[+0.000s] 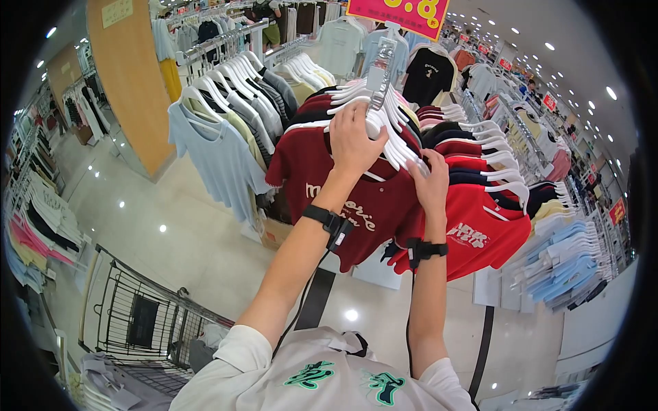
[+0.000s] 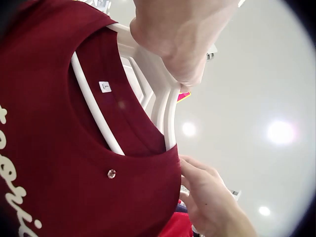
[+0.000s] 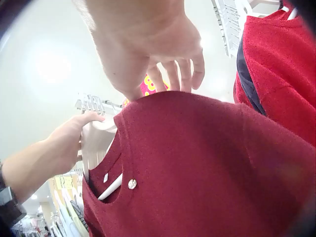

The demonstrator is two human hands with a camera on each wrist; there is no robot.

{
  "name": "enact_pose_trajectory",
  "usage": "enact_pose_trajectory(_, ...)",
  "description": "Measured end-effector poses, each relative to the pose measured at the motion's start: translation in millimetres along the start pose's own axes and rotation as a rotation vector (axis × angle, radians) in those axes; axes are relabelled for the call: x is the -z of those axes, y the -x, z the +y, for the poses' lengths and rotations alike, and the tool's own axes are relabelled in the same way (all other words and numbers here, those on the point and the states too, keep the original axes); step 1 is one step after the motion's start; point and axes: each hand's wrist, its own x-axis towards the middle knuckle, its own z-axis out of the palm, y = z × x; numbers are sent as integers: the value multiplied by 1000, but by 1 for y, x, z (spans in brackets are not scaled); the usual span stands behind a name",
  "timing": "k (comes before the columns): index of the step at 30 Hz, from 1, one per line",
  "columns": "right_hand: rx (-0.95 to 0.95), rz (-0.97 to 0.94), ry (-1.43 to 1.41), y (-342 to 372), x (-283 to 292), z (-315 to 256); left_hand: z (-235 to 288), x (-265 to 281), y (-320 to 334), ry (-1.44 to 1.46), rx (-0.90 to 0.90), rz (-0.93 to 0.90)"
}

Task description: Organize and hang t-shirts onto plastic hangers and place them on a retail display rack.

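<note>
A maroon T-shirt (image 1: 343, 195) with cream lettering hangs facing the person, on a white hanger (image 2: 93, 103). At the rail, the left hand (image 1: 353, 140) grips the tops of white hangers; in the right wrist view this hand (image 3: 57, 143) has its thumb over them. The right hand (image 1: 430, 181) holds the shirt's shoulder beside the hanger ends. In the right wrist view the right hand (image 3: 148, 39) has its fingers partly hidden behind the maroon cloth. A small round button (image 3: 132, 184) sits below the neckline.
Red shirts (image 1: 480, 226) hang close on the right, and a light blue top (image 1: 216, 161) on a rack to the left. A sale sign (image 1: 404, 15) stands above the rail. A black wire cart (image 1: 144, 322) is at the lower left.
</note>
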Motion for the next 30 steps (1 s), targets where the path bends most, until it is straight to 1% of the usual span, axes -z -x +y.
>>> enact_pose_trajectory(1,54,23,-18,-3,0,4,0,0,-1,7,7,-4)
enact_pose_trajectory(2,54,27,-20,-5,0,8,1,1,-1,5,3,-3)
enact_pose_trajectory(4,-222,-220,-249,-8,-1,11,3,1,0,-23,-3,12)
enact_pose_trajectory(6,-215,-208,-262,-9,-6,14,3,1,-1,-30,11,9)
enact_pose_trajectory(9,-218,-272,-282,-10,-6,20,2,5,4,-23,21,5)
enact_pose_trajectory(11,-297,-200,-267,-15,-6,20,3,6,1,13,43,-28)
enact_pose_trajectory(12,-283,-143,-302,-18,-6,19,3,6,-1,4,39,-20)
enact_pose_trajectory(14,-272,-80,-201,-23,4,21,3,5,2,-20,-6,31)
enact_pose_trajectory(16,-244,-25,-206,-31,15,23,3,7,1,-6,6,13)
enact_pose_trajectory(18,-233,-53,-99,-40,38,14,3,8,2,-19,-8,13)
enact_pose_trajectory(19,-173,-32,-128,-44,44,17,2,8,3,-31,-10,8)
enact_pose_trajectory(20,-162,-31,-172,-46,50,18,1,9,3,-34,-12,14)
enact_pose_trajectory(22,-107,-12,-33,-56,60,6,0,9,2,-33,-12,-5)
enact_pose_trajectory(23,-83,-15,-1,-67,62,7,0,7,2,-43,-30,23)
enact_pose_trajectory(24,-72,-65,63,-77,71,-3,-1,6,-1,-44,-27,16)
enact_pose_trajectory(26,-75,-33,25,-85,81,-10,-1,5,0,-2,3,-28)
enact_pose_trajectory(27,-111,-41,49,-84,90,-12,-2,3,1,0,-3,-5)
enact_pose_trajectory(28,-111,-47,52,-76,97,-4,-1,5,2,0,3,-5)
enact_pose_trajectory(30,-169,50,6,-50,117,21,1,11,2,3,-5,5)
